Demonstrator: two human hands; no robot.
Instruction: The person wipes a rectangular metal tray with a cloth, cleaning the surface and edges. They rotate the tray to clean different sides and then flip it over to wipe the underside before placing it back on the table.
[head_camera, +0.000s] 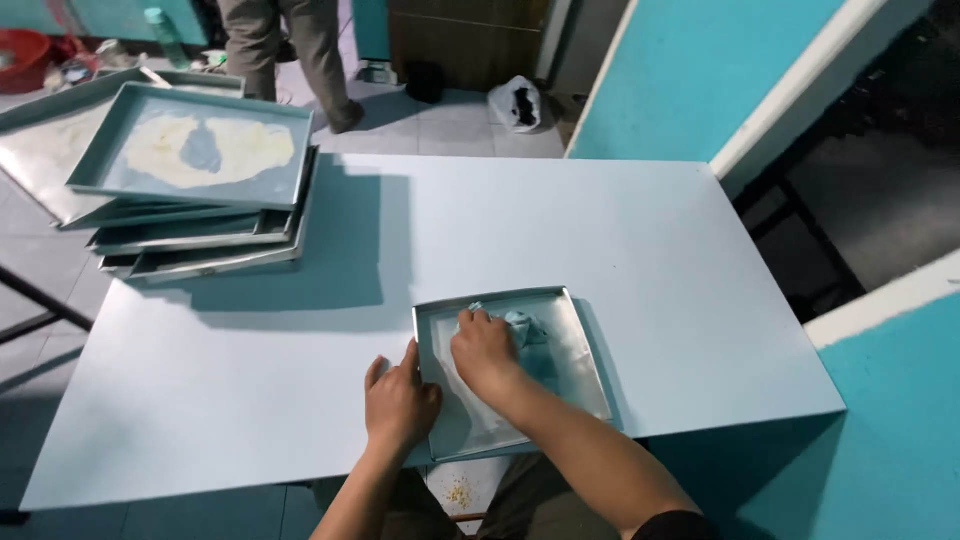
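A thin, stiff metal tray (575, 360) lies on the tabletop (600, 230) — light, likely slippery. The left hand (400, 400) braces the tray's left rim, fingers spread; the right hand (485, 350) presses a soft, crumpled cloth (528, 328) inside the tray, fingers closed on it.

A pale blue cloth (527, 330) lies in a silver-grey tray (585, 370) on a light blue table (560, 230).

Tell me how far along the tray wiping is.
Done: nothing shows finished; no cleaned tray sits apart. In hand: the right hand presses a light blue cloth into the metal tray while the left hand steadies its edge. Left: the stack of trays at the table's far corner, the top one smeared with pale residue.
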